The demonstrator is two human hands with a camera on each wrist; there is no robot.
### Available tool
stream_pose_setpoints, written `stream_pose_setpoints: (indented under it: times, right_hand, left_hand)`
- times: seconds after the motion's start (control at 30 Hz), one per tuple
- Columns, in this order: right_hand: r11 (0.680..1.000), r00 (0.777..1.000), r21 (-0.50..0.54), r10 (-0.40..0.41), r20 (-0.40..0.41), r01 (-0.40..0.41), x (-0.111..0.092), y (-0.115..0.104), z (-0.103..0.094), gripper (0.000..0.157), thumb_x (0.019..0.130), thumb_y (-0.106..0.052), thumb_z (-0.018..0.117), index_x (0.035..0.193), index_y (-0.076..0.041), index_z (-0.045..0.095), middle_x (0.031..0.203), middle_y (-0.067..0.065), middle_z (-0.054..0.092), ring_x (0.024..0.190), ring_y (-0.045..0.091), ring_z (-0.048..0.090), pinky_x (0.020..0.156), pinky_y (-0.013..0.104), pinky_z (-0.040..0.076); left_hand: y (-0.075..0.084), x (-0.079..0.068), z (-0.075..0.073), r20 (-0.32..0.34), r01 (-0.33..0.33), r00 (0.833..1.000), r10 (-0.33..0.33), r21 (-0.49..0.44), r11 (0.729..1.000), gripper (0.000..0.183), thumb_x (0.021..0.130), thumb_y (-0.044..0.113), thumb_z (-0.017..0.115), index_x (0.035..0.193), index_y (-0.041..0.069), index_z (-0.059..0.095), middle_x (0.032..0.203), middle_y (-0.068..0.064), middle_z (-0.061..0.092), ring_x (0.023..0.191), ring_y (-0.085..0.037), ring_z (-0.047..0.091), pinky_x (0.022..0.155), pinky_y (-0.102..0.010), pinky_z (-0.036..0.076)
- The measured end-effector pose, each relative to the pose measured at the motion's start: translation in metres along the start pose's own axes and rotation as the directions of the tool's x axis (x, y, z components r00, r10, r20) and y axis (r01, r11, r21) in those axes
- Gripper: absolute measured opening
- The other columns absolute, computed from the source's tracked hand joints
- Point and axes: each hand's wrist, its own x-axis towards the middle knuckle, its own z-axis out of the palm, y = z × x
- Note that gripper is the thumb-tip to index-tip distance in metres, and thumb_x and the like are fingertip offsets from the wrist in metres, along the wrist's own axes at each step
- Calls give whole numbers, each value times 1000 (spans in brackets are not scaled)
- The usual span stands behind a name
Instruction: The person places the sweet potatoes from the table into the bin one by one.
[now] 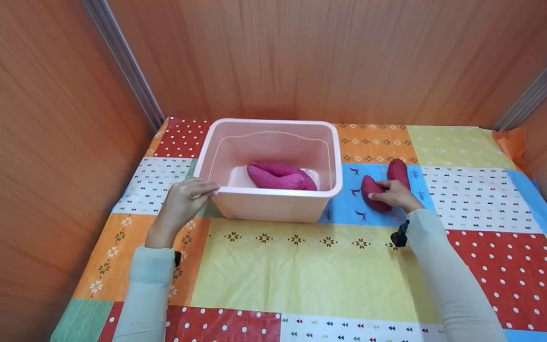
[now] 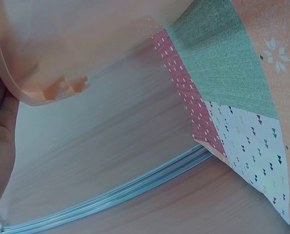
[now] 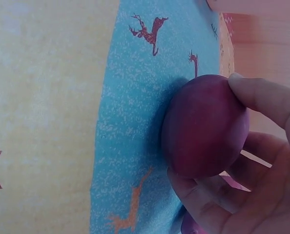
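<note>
A pale pink plastic bin [image 1: 273,206] stands toward the back of the table. My left hand [image 1: 182,205] grips its rim at the front left corner; in the left wrist view only part of that hand [image 2: 1,126] shows beside the bin's rim. Inside the bin lie ribbed, magenta elongated things [image 1: 276,180], bent and overlapping. Right of the bin, my right hand [image 1: 400,195] holds a smooth dark-red oblong [image 1: 371,190], like a sweet potato, between thumb and fingers; its rounded end [image 3: 203,129] faces the right wrist camera. A second dark-red oblong [image 1: 398,170] lies just behind that hand.
A patchwork-print tablecloth [image 1: 311,275] covers the table. Wood-grain panels [image 1: 302,61] with metal corner strips [image 1: 126,61] rise at the back and both sides. At the right back edge, an orange corner of cloth [image 1: 513,145] is turned up.
</note>
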Motion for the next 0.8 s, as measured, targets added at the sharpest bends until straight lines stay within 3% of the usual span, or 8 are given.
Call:
stream_pose_setpoints:
  times: [0.23, 0.5, 0.8]
  right_hand:
    - [1000, 1000, -14, 0, 12, 0, -1, -6, -6, 71, 93, -33, 62, 148, 0, 32, 142, 30, 40, 120, 38, 42, 105, 54, 42]
    - [999, 999, -12, -34, 16, 34, -3, -14, -16, 71, 92, -35, 62, 148, 0, 33, 149, 28, 32, 119, 37, 42, 95, 45, 49]
    - [999, 998, 14, -46, 32, 46, -5, -21, -26, 73, 92, -36, 64, 147, 0, 33, 138, 28, 44, 120, 37, 42, 100, 49, 48]
  left_hand:
    - [0, 0, 0, 18, 34, 999, -34, -14, 999, 23, 83, 7, 74, 105, 9, 75, 103, -12, 74, 100, -27, 69, 89, -38, 57]
    - [0, 0, 0, 21, 47, 999, -47, 2, 999, 25, 81, 6, 76, 105, 10, 75, 103, -10, 74, 101, -26, 69, 89, -38, 57]
    - [1, 0, -1, 21, 48, 999, -48, -7, 999, 23, 82, 6, 75, 104, 10, 75, 103, -9, 74, 100, -26, 69, 88, -37, 58]
